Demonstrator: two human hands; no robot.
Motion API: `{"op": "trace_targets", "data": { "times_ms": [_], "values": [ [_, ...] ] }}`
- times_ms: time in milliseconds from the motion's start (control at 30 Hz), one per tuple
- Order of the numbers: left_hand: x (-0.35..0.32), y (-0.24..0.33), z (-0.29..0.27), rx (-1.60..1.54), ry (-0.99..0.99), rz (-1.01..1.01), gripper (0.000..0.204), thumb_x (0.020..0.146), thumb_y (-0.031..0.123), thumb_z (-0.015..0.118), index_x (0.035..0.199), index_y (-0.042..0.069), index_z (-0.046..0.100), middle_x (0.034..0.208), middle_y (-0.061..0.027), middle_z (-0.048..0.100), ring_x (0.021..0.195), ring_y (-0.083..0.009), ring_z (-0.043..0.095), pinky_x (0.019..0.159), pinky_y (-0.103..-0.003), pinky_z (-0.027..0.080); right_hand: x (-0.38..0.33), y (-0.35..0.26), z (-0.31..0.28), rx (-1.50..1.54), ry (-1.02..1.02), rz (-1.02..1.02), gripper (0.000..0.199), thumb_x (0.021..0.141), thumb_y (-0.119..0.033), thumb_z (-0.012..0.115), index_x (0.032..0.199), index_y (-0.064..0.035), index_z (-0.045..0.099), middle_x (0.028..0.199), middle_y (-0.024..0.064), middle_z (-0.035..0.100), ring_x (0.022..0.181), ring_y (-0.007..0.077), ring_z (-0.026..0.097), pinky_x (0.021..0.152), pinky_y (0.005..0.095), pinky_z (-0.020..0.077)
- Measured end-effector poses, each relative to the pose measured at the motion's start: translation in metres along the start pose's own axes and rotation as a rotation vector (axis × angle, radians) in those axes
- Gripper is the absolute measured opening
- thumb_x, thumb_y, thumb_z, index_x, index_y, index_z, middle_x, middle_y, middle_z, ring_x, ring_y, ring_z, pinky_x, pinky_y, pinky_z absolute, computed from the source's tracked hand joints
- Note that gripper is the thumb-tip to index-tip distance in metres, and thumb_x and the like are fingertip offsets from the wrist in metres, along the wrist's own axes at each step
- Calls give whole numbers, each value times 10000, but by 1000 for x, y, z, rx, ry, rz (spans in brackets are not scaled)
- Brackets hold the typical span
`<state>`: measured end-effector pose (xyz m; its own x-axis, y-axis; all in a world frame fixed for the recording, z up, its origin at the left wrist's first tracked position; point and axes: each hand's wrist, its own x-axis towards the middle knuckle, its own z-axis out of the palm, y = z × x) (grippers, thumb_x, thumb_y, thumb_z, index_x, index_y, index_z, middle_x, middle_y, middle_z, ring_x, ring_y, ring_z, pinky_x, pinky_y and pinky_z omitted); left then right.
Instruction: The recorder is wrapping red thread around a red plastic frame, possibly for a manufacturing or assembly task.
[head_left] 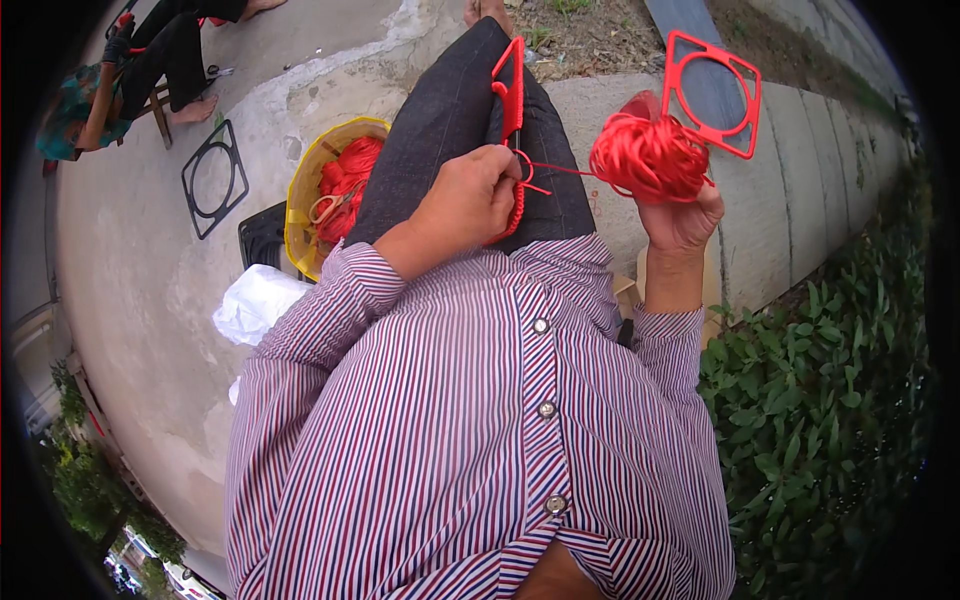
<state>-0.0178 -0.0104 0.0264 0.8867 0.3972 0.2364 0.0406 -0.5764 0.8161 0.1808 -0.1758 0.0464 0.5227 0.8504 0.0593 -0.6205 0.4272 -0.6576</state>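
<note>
Just above the middle of the frame the left hand is curled narrow, its fingertips pinched on the edge of a red plastic frame that stands on edge along the person's dark-trousered thigh; the lower stretch of that edge is wrapped in red cord. From the pinch a thin strand of red cord runs rightward, taut, to a ball of red cord held up at upper right by the right hand, whose fingers close around the ball from below. Just behind the ball, touching or nearly touching it, a second red frame, a square with a round opening, leans on the grey concrete ledge that curves down the right side. Left of the thigh, in the upper-left-centre, a yellow basket holds more loose red cord and a pair of scissors with pale handles. Below it, at centre left, lies a crumpled white plastic bag, with a dark box-like thing just beside the basket, too hidden to tell. Farther left on the concrete ground lies a black frame of the same square-and-ring shape. At the top left corner another person's dark-clad legs show, seated. Green leafy plants fill the lower right.
</note>
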Motion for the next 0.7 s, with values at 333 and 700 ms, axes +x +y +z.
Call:
{"op": "trace_targets", "data": {
  "times_ms": [333,700],
  "values": [
    [-2,-2,3,-56,47,9,78,799,-26,576,864,9,553,773,-131,573,666,-240,600,599,-308,481,-17,-1,21,21,300,-8,166,882,-59,582,1039,-40,530,995,114,612,637,144,560,568,288,490],
    [-9,0,4,-101,60,-49,50,808,-31,563,851,-5,566,732,-99,571,621,-143,570,557,-265,460,-11,33,67,-741,57,429,140,803,-7,614,904,-43,524,647,-16,525,505,47,504,438,196,398]
  ]
}}
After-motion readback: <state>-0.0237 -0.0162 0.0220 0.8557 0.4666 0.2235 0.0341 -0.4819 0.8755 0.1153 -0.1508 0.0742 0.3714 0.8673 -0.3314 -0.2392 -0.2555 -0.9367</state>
